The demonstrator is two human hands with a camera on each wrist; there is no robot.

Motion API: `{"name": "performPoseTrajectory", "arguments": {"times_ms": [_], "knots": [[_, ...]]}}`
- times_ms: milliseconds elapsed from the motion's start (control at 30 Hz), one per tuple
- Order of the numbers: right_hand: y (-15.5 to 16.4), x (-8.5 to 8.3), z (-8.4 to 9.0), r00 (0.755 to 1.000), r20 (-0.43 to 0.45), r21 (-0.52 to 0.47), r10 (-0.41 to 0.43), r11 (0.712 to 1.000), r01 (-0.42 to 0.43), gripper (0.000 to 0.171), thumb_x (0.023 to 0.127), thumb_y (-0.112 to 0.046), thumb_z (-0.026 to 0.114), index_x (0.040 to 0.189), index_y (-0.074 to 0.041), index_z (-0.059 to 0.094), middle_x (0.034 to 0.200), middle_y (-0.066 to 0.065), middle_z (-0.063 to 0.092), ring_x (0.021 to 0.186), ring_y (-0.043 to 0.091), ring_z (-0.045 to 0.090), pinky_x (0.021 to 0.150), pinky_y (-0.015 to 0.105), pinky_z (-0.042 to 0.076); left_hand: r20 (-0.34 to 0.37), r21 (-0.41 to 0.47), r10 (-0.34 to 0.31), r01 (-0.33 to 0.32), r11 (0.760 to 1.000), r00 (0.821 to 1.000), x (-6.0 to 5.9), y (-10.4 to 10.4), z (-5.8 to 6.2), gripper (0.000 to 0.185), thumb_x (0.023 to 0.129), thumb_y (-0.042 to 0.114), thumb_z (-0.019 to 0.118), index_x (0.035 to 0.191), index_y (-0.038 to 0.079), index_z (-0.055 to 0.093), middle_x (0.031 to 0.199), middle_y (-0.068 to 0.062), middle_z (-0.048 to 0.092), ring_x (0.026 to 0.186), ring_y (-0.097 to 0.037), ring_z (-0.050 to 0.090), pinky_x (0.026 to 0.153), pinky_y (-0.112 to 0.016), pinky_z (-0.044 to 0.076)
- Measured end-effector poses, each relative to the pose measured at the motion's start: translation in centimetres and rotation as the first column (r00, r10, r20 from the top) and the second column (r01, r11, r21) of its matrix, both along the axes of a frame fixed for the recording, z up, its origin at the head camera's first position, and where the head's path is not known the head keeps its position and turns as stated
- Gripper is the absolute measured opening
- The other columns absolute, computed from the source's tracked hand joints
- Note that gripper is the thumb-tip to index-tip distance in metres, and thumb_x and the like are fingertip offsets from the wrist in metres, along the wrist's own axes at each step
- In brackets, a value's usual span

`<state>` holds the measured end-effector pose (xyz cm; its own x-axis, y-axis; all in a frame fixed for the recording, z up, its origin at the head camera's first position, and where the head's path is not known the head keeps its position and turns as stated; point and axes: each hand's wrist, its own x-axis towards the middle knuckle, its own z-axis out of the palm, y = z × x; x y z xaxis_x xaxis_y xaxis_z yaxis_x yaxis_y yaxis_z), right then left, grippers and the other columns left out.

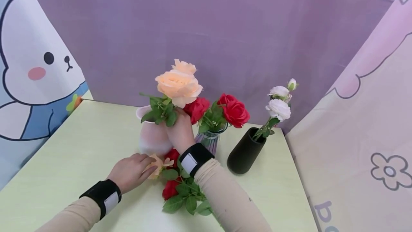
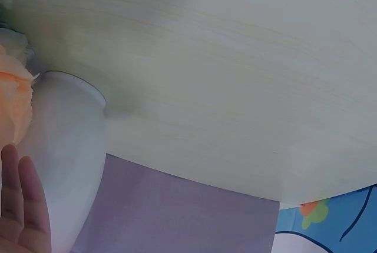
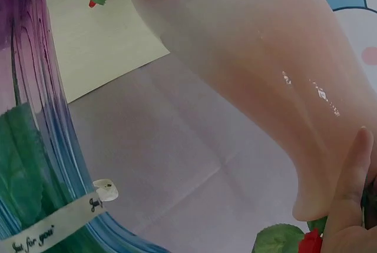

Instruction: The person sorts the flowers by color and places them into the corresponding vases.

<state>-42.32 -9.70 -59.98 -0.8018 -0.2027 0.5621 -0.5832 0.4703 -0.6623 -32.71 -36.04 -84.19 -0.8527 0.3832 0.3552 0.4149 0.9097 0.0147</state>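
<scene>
The right hand (image 1: 181, 131) grips the peach rose (image 1: 178, 83) stem above the pink vase (image 1: 151, 137); lower it straight in. The left hand (image 1: 130, 172), just below, pinches a peach bloom (image 1: 157, 165) on the desk (image 1: 80, 146).

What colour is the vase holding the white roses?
Black vase, matte, seen best in the head view.

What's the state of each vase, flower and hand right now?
Pink vase: upright, no stem seated in it yet.
Peach rose: held above the pink vase by the right hand.
Ribbed glass vase: upright, holds red roses.
Black vase: tilted, holds white roses.
Loose red roses: lying on the table.
Left hand: touching a small peach bloom on the table.
</scene>
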Motion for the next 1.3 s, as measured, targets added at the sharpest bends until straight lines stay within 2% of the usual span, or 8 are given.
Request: {"name": "performPoseTrajectory", "arguments": {"times_ms": [267,533,667,800,933,1033,1167,1300], "knots": [[-0.3,-0.2,-0.7,0.999,0.045,-0.014,0.023,1.000,-0.022,0.046,0.089,-0.060,0.063,0.127,-0.034,0.060,0.116,-0.010,0.066,0.105,-0.001,0.062,0.086,0.026,0.056,0.000,-0.009,0.007,-0.007,1.000,1.000,-0.2,-0.3,-0.1,0.040,0.087,0.078,0.048,0.121,0.058,0.051,0.111,0.016,0.065,0.093,-0.013,0.060,0.069,-0.046,0.057],[0.5,0.6,-1.0,0.994,0.014,-0.044,0.111,0.993,-0.110,0.034,0.091,-0.045,0.068,0.124,-0.049,0.059,0.121,-0.015,0.062,0.088,0.007,0.065,0.067,0.025,0.057,-0.010,-0.007,0.011,-0.011,1.000,1.000,-0.5,-0.8,0.1,0.040,0.088,0.077,0.047,0.123,0.059,0.050,0.113,0.016,0.064,0.096,-0.014,0.061,0.070,-0.048,0.056],[1.1,1.3,-0.7,0.992,-0.031,-0.039,0.121,0.992,-0.122,0.033,0.095,-0.034,0.065,0.124,-0.048,0.059,0.123,-0.015,0.062,0.087,0.013,0.068,0.068,0.028,0.059,-0.012,-0.001,0.017,-0.017,1.000,1.000,-0.5,-1.1,0.6,0.039,0.087,0.078,0.047,0.123,0.061,0.048,0.113,0.018,0.063,0.097,-0.012,0.061,0.072,-0.049,0.056],[1.6,1.9,-0.2,0.990,-0.071,-0.028,0.123,0.992,-0.125,0.027,0.097,-0.034,0.062,0.122,-0.043,0.063,0.125,-0.011,0.062,0.089,0.013,0.068,0.069,0.026,0.059,-0.014,-0.003,0.015,-0.015,1.000,1.000,-0.7,-1.4,1.1,0.038,0.088,0.077,0.046,0.122,0.062,0.047,0.112,0.019,0.062,0.097,-0.012,0.061,0.072,-0.049,0.055],[2.1,3.1,1.0,0.989,-0.059,-0.020,0.135,0.990,-0.137,0.021,0.097,-0.039,0.060,0.117,-0.042,0.066,0.123,-0.014,0.062,0.090,0.007,0.066,0.070,0.019,0.056,-0.013,-0.004,0.007,-0.007,1.000,1.000,-0.3,-1.2,2.1,0.038,0.089,0.076,0.046,0.123,0.061,0.047,0.113,0.018,0.063,0.099,-0.013,0.061,0.074,-0.050,0.055],[2.6,4.6,1.9,0.985,-0.071,0.006,0.156,0.988,-0.156,0.022,0.097,-0.039,0.061,0.119,-0.043,0.065,0.120,-0.017,0.063,0.093,0.002,0.065,0.072,0.017,0.055,-0.007,-0.005,0.007,-0.007,1.000,1.000,0.1,-1.1,3.3,0.039,0.089,0.076,0.046,0.124,0.061,0.047,0.114,0.017,0.063,0.100,-0.014,0.061,0.075,-0.050,0.056],[3.3,6.8,3.0,0.963,-0.126,0.047,0.237,0.971,-0.233,0.033,0.096,-0.036,0.064,0.128,-0.042,0.061,0.120,-0.013,0.065,0.098,0.001,0.064,0.077,0.017,0.056,-0.018,-0.026,0.016,-0.017,1.000,1.000,0.9,-1.5,4.8,0.042,0.088,0.077,0.046,0.127,0.060,0.047,0.113,0.016,0.064,0.099,-0.014,0.062,0.073,-0.049,0.056],[4.1,8.8,3.3,0.936,-0.158,0.080,0.314,0.949,-0.304,0.039,0.093,-0.027,0.070,0.129,-0.038,0.061,0.119,-0.012,0.066,0.099,0.002,0.065,0.078,0.019,0.057,-0.037,-0.045,0.015,-0.017,0.999,0.999,1.4,-2.2,5.4,0.043,0.089,0.076,0.045,0.129,0.060,0.046,0.112,0.016,0.065,0.097,-0.014,0.063,0.070,-0.049,0.055]]}}
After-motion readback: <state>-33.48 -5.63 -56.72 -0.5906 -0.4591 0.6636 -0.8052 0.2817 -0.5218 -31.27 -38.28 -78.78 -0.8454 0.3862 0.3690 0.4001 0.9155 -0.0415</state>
